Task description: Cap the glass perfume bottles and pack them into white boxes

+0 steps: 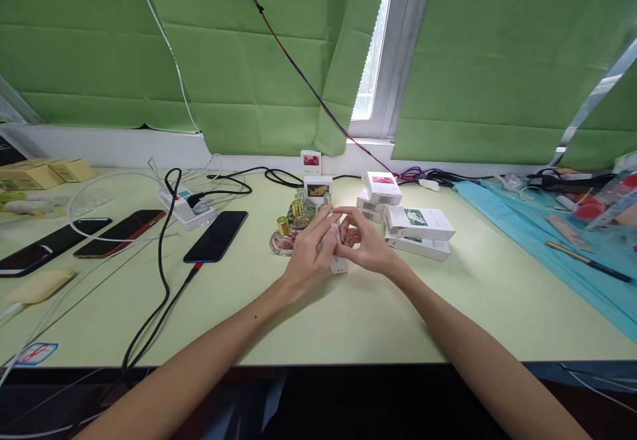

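Observation:
A small white box [339, 265] stands on the table between my two hands, mostly covered by them. My left hand [314, 249] is closed against its left side and top, the fingers stretched along it. From the right, my right hand [365, 244] grips the same box with bent fingers, the fingertips meeting those of the left. Just behind and left of my hands are several glass perfume bottles with gold caps, the nearest being a perfume bottle [283, 244] with reddish contents. Behind them stands a white box with a picture [317, 188], partly hidden.
White boxes [419, 222] with pictures are stacked right of my hands. A black phone [215, 237], several cables and a white power strip [185, 209] lie to the left. Blue sheeting [537, 247] with a brush-like stick [590, 261] covers the right side.

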`<control>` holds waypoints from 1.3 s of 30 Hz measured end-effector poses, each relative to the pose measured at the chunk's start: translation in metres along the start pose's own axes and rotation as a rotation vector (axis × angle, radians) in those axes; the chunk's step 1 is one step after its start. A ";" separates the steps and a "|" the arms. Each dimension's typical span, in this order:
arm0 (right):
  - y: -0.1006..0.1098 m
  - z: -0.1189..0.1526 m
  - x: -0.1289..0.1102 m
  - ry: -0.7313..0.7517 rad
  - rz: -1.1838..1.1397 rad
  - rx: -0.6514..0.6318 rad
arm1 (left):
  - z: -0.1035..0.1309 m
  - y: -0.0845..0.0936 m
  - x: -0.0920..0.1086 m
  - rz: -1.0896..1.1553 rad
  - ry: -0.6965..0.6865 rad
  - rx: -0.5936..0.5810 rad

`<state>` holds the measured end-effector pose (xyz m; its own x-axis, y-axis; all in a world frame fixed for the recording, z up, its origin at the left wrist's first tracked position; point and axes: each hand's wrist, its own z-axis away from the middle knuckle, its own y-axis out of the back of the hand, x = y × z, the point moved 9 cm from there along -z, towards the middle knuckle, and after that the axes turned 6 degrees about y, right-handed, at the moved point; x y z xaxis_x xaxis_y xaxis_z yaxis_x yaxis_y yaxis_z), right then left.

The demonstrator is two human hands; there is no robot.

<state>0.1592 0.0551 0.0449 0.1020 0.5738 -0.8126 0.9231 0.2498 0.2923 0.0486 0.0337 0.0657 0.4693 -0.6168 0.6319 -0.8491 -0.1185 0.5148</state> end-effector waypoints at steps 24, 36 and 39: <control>0.000 0.000 0.000 0.010 0.018 -0.008 | 0.002 0.000 -0.003 0.003 0.049 0.031; 0.000 0.000 -0.003 0.019 0.078 -0.009 | -0.001 0.001 -0.001 0.006 0.087 0.016; 0.000 0.000 -0.005 0.037 0.161 -0.003 | -0.001 0.001 -0.001 0.011 0.088 0.016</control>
<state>0.1591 0.0523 0.0489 0.2348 0.6348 -0.7362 0.8950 0.1544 0.4186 0.0481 0.0346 0.0662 0.4784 -0.5476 0.6864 -0.8579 -0.1248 0.4984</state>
